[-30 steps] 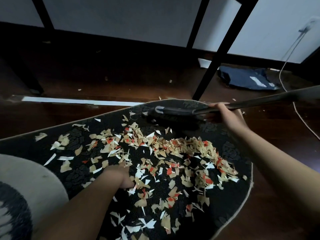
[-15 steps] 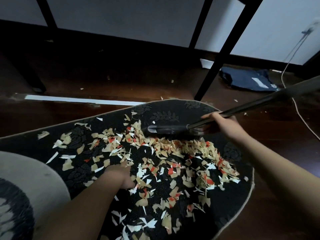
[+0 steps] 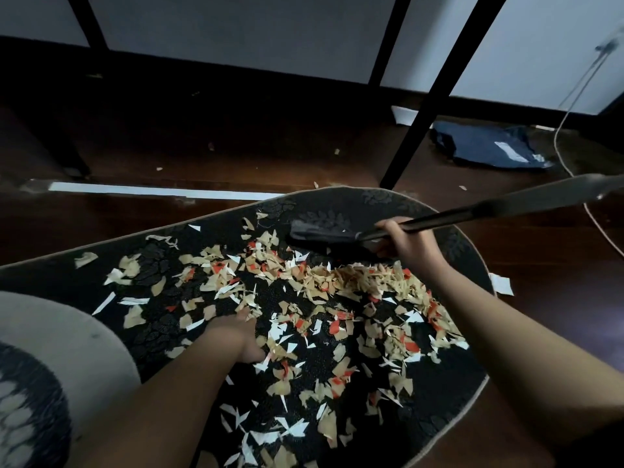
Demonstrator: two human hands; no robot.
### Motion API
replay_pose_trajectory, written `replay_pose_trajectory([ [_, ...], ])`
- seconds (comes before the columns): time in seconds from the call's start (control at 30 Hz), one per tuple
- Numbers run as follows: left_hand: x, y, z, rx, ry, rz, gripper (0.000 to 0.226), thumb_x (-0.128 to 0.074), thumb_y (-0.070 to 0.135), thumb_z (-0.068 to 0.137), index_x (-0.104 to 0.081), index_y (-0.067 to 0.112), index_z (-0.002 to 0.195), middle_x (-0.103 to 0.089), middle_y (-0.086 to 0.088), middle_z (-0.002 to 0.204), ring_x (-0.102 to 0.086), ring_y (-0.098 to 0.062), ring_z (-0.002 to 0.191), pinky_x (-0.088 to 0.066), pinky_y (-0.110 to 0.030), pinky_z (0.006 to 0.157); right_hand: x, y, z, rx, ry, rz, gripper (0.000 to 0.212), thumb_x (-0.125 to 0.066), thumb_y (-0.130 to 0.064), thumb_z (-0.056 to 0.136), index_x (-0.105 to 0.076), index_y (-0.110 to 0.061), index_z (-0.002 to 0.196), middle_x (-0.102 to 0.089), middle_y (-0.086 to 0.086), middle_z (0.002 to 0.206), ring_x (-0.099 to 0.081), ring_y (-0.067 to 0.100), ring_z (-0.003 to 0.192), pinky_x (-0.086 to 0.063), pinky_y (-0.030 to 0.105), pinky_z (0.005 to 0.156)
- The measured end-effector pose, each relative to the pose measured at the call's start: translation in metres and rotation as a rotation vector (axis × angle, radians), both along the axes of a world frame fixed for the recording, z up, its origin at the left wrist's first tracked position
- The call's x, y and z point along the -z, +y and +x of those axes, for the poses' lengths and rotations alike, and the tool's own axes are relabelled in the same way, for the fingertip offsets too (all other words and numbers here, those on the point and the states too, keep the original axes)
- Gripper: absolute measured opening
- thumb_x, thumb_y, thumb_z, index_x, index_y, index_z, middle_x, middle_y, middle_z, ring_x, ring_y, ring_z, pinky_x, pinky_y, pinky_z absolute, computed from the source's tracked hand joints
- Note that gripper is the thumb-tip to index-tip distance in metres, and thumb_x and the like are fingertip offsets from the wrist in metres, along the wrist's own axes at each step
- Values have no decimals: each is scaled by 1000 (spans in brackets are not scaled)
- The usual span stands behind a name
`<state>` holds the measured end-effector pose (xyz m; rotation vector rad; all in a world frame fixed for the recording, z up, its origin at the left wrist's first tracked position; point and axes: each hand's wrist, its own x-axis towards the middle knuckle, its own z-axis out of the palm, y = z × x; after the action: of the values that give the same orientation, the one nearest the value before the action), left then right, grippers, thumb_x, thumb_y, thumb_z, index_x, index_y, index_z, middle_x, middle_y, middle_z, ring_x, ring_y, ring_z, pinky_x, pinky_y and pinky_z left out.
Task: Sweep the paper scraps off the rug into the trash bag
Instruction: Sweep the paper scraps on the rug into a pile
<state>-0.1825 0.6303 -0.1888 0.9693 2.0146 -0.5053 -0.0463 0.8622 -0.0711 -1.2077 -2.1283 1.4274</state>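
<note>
1. Dark, black-patterned rug with a pale bound edge point(image 3: 337, 204), filling the centre and lower part of the frame and lying on a dark brown wooden floor point(image 3: 169, 153).
2. Torn paper scraps in tan, white and orange-red point(image 3: 337, 298), scattered over the rug from centre left to lower right; the thickest band runs across the middle, just below the broom head. A few stray scraps lie on the bare floor in the upper centre, and one white piece point(image 3: 501, 284) lies on the floor off the rug's right edge.
3. Black broom with a flat dark head and a long dark handle point(image 3: 472, 211), its head point(image 3: 324, 236) resting on the rug above the scraps at centre right; the handle slants up to the right edge of the frame.
4. Right hand point(image 3: 405, 244), centre right, its fingers curled round the handle just behind the head.
5. Left hand point(image 3: 236, 336), centre of the frame, pressed down on the rug among the scraps. Its fingers are turned away and hidden, so it cannot be told whether they are spread or curled.
6. Crumpled dark blue plastic bag point(image 3: 489, 146), lying flat on the floor at upper right, well apart from the rug.
7. Black slanted furniture leg point(image 3: 422, 123), standing between the rug's far edge and the bag.
8. Pale cord point(image 3: 560, 130), trailing down the wall and along the floor at the right edge.
9. Grey rounded object with a dark pattern point(image 3: 67, 349), at lower left, overlapping the rug.
</note>
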Motion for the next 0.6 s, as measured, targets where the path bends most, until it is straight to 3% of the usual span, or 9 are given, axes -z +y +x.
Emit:
replay_pose_trajectory([
  [0.1, 0, 0, 1, 9, -2, -2, 84, -46, 56, 91, -5, 22, 156, 13, 3, 161, -14, -28, 148, -29, -41, 116, -17, -4, 16, -31, 12, -89, 25, -46, -8, 97, -66, 5, 105, -68, 18, 76, -66, 13, 56, -56, 21, 55],
  [0.23, -1, -1, 1, 22, 7, 17, 83, -45, 57, 91, -5, 22, 156, 13, 3, 162, -14, -28, 148, -27, -40, 117, -45, 2, 35, -38, 31, -115, 28, -40, -10, 101, -66, -1, 104, -71, 15, 80, -70, 10, 60, -54, 17, 54],
  [0.4, -1, 0, 1, 20, 4, 5, 85, -45, 58, 91, -4, 22, 156, 13, 3, 161, -14, -27, 148, -29, -40, 116, -44, 12, 23, 92, 126, -9, 23, -46, -11, 98, -68, -9, 94, -72, 9, 79, -70, 11, 64, -57, 20, 60],
  [0.5, -1, -1, 1, 20, 4, 11, 85, -46, 58, 91, -4, 22, 156, 13, 3, 161, -14, -27, 148, -28, -40, 116, -24, 25, 11, 216, 120, 9, 21, -48, -11, 95, -66, -11, 85, -72, 17, 84, -70, 26, 74, -58, 39, 74],
  [0.6, -1, -2, 1, 20, 6, 6, 85, -46, 58, 91, -3, 22, 156, 14, 3, 161, -13, -27, 148, -27, -40, 117, -4, 23, 10, 214, 75, -23, 18, -49, -12, 94, -66, -7, 90, -72, 16, 83, -70, 20, 66, -58, 30, 61],
])
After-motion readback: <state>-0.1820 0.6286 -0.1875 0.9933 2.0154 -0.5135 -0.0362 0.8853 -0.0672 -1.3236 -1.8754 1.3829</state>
